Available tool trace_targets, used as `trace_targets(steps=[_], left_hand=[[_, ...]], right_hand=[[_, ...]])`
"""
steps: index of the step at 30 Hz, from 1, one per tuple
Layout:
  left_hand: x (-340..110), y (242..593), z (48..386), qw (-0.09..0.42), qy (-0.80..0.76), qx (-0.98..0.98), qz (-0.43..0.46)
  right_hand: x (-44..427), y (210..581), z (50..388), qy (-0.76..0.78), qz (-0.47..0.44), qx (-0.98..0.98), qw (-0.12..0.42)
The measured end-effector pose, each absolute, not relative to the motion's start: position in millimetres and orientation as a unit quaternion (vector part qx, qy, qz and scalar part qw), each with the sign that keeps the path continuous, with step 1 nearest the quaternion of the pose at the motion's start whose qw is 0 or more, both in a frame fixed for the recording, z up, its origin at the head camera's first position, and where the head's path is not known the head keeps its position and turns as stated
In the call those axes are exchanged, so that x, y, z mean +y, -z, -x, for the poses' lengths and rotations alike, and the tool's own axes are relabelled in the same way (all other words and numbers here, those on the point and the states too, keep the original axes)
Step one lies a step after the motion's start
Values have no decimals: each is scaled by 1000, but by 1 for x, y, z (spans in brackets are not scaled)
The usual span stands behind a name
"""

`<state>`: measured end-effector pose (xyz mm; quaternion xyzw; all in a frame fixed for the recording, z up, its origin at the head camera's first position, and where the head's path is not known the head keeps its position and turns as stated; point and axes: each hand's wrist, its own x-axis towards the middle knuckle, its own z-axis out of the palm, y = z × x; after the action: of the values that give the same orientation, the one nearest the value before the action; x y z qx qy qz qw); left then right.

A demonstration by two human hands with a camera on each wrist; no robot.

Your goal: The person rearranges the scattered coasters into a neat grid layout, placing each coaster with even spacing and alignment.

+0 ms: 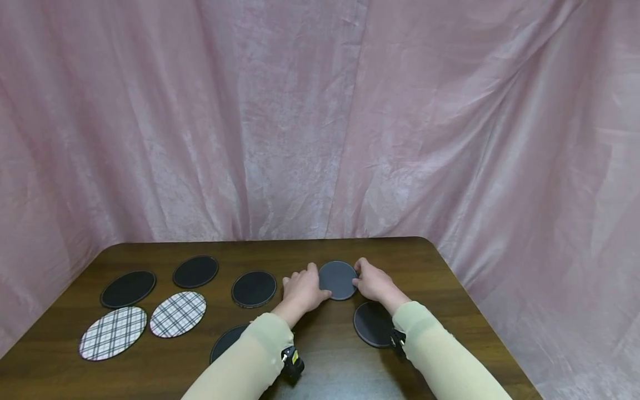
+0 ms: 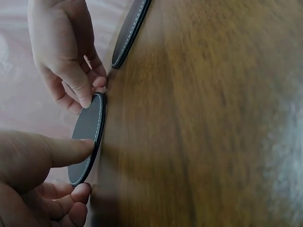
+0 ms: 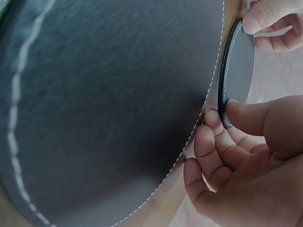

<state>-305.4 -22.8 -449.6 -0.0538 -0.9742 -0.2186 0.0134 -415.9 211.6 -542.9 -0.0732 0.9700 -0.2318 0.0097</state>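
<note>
We pinch one grey coaster (image 1: 338,280) between our left hand (image 1: 303,290) and right hand (image 1: 376,284), each with its thumb on top at opposite sides. It is near the table's (image 1: 345,369) far edge; we cannot tell whether it touches the wood. A strip of wood shows beyond it, and more runs from our right hand to the right edge. One black coaster (image 1: 373,324) lies just beside our right wrist, two plaid coasters (image 1: 178,314) well off left.
</note>
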Motion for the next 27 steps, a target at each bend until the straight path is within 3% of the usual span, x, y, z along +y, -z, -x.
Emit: trace_targets(steps=[11, 27], left_hand=[[-22, 450, 302, 9, 197, -979, 55], [-19, 449, 308, 4, 185, -981, 67]], right_hand=[[198, 518, 390, 181, 82, 980, 25], [206, 525, 401, 168, 84, 981, 42]])
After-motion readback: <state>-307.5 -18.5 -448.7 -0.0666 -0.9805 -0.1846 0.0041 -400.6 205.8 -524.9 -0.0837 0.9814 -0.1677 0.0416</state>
